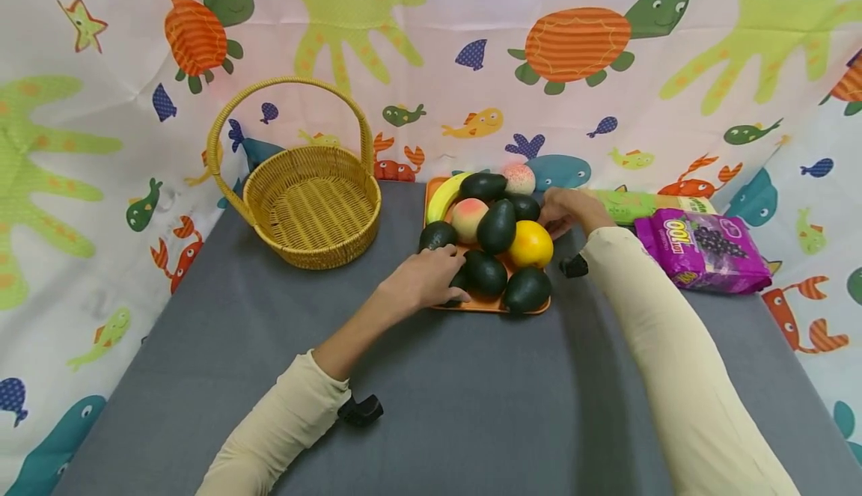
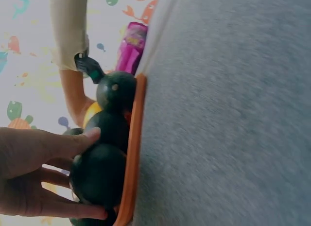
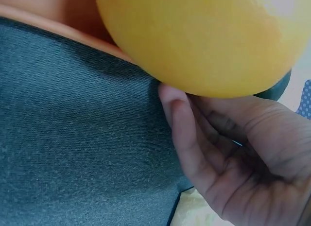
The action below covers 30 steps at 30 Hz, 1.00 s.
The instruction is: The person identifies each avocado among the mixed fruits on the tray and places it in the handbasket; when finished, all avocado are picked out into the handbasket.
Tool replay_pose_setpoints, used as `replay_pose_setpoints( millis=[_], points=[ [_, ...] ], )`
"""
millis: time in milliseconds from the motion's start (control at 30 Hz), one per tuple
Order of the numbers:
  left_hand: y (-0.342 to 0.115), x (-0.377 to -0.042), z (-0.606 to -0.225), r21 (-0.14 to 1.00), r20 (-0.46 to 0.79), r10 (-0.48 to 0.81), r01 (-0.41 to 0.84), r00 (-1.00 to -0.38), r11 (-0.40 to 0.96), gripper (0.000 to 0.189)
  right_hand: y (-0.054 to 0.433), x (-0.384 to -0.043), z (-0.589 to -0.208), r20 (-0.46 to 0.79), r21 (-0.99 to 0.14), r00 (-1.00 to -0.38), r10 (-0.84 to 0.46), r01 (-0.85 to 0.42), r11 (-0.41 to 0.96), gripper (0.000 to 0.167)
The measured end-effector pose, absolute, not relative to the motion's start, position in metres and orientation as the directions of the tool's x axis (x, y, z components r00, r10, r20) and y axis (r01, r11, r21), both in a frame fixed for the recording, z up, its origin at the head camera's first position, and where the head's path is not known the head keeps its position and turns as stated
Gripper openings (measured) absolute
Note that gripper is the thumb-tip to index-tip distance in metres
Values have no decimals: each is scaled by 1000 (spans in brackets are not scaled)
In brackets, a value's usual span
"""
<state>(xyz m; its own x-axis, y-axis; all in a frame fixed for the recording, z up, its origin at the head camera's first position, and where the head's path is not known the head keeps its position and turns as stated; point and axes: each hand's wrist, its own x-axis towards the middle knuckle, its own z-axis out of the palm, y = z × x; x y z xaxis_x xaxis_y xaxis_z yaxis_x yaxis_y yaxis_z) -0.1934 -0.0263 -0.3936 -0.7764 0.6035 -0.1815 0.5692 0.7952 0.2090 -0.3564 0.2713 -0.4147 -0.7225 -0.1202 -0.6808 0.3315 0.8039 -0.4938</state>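
Note:
My left hand (image 1: 431,275) reaches over the front left of an orange tray (image 1: 485,304). In the left wrist view its thumb and fingers span a dark green avocado (image 2: 99,175), pinching it from either side. My right hand (image 1: 569,210) is at the tray's right edge, fingers bent, fingertips right at the rim below a yellow-orange fruit (image 1: 530,245); I cannot tell whether it grips the rim or the fruit. Several more avocados (image 1: 497,227), two peaches (image 1: 469,219) and a banana (image 1: 444,197) fill the tray, some piled on others.
A wicker basket (image 1: 319,253) with a tall handle stands at the back left. Back right lies a purple grape-printed packet (image 1: 710,249), with a green packet (image 1: 622,204) behind it. A printed cloth (image 1: 431,62) hangs behind the grey tabletop (image 1: 471,406).

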Motion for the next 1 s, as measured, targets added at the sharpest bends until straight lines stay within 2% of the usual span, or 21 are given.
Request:
replay_pose_setpoints(
  millis=[167,367,667,1000],
  points=[
    [-25,-193,-399,197,-144,605,576,-783,793,62,273,-356,-415,-675,-479,-731,-98,334,812,33],
    [-25,-189,-388,248,-134,603,562,-786,789,61,272,-358,-413,-663,-448,-744,-81,308,839,35],
    [-33,-184,-360,327,-115,597,538,-794,777,65,268,-360,-414,-693,-439,-716,-86,324,838,36],
    [-54,-197,-337,353,-36,544,499,-838,792,75,273,-362,-411,-724,-470,-679,-119,359,806,41]
  ],
)
